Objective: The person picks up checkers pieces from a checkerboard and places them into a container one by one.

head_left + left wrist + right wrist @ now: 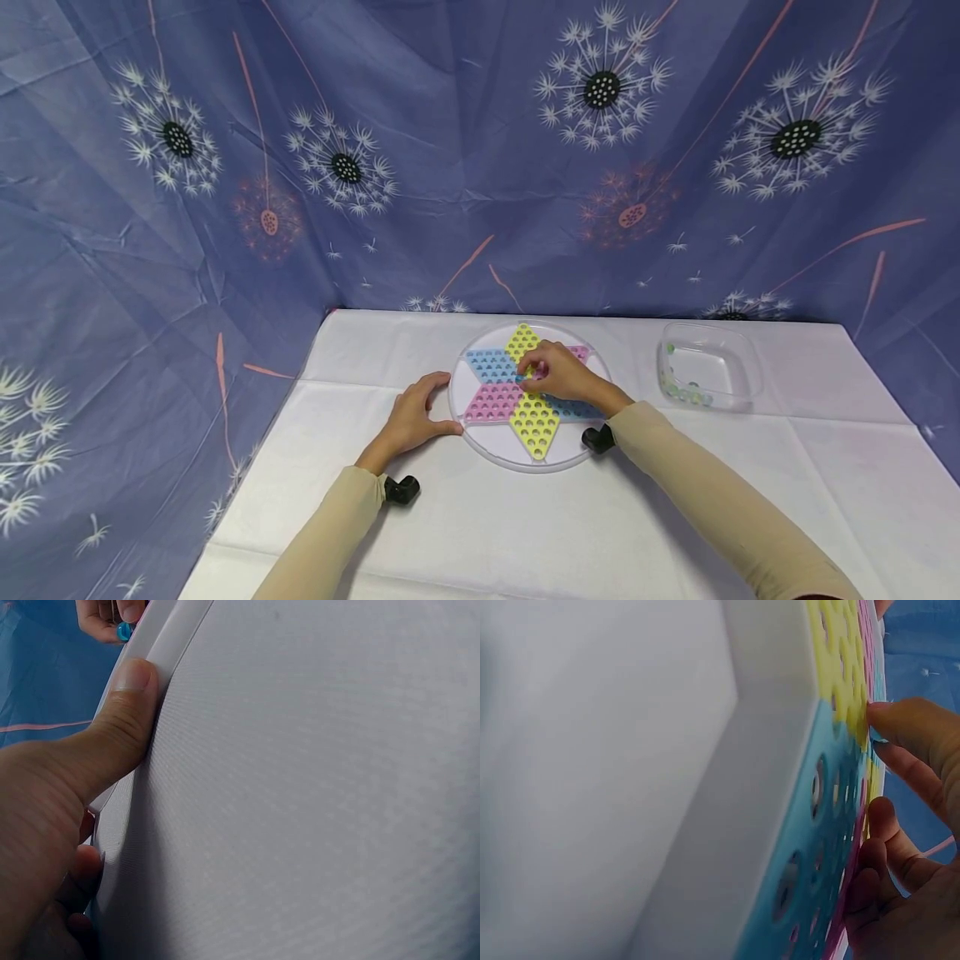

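Note:
A round Chinese checkers board [487, 446] lies on the white cloth, its star of pink, yellow and blue sections dotted with holes. Over the middle of the star, my right hand [564, 375] pinches a small blue marble [124, 631] between thumb and forefinger, close to the surface. The other fingers of that hand hover at or just above the board, seen in the right wrist view. My left hand [411, 421] is spread at the board's left edge, with the thumb [124, 720] against the rim. Its other fingertips are partly hidden in the left wrist view.
To the right of the board stands a clear plastic container [738, 367] with several greenish marbles [686, 392] along its left and front sides. A blue patterned curtain [465, 167] hangs behind the table and along its left side.

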Demonstrator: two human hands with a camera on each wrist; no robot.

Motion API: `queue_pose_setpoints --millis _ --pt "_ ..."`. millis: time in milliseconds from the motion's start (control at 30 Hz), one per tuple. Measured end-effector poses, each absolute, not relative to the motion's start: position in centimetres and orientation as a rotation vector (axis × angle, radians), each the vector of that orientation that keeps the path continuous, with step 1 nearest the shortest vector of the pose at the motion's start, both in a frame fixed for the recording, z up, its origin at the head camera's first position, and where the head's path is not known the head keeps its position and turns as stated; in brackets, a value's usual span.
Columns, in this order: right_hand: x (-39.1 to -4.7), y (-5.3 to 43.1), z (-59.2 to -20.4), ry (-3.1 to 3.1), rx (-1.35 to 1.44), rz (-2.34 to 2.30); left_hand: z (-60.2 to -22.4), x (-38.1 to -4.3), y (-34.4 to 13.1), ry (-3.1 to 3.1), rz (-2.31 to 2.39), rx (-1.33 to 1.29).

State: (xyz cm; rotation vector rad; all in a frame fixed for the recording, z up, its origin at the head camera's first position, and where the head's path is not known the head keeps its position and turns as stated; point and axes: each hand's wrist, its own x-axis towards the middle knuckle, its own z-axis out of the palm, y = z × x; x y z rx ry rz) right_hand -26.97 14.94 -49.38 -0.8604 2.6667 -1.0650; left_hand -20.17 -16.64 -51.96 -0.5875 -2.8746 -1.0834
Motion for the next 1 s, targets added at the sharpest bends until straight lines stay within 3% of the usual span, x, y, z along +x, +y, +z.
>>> queue_pose_setpoints --millis 1000 --pt "-27.0 15.5 -46.6 2.69 -0.796 -1.203 -52.2 -20.1 -16.6 -2.849 -1.083 -0.575"
